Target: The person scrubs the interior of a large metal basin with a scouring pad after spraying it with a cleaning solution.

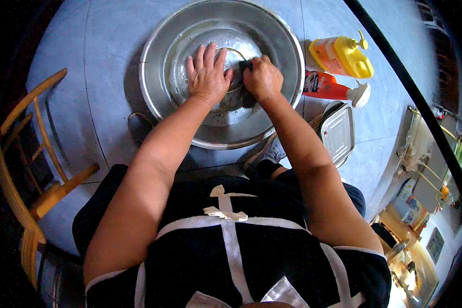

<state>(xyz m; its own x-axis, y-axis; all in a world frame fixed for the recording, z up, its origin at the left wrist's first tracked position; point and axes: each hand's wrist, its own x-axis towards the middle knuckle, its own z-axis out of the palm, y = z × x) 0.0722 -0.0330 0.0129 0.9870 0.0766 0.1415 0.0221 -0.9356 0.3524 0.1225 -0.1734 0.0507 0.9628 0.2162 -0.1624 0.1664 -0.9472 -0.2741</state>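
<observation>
A large round stainless steel basin point(159, 42) stands on the floor in front of me. Inside it lies a smaller round metal piece point(225, 36), wet and shiny; whether it is a lid or an upturned vessel cannot be told. My left hand point(207, 75) rests flat on this piece, palm down and fingers apart. The fingers of my right hand point(265, 79) are curled around a dark scrubbing pad point(247, 66), mostly hidden by the hand, against the right side of the piece. A little water shows in the basin.
Right of the basin lie a yellow pump bottle point(340, 57) and a red spray bottle point(325, 86). Nearer me are rectangular metal trays or lids point(338, 133). A wooden chair point(42, 154) stands at left. At far right, a cluttered shelf point(419, 154) holds several items.
</observation>
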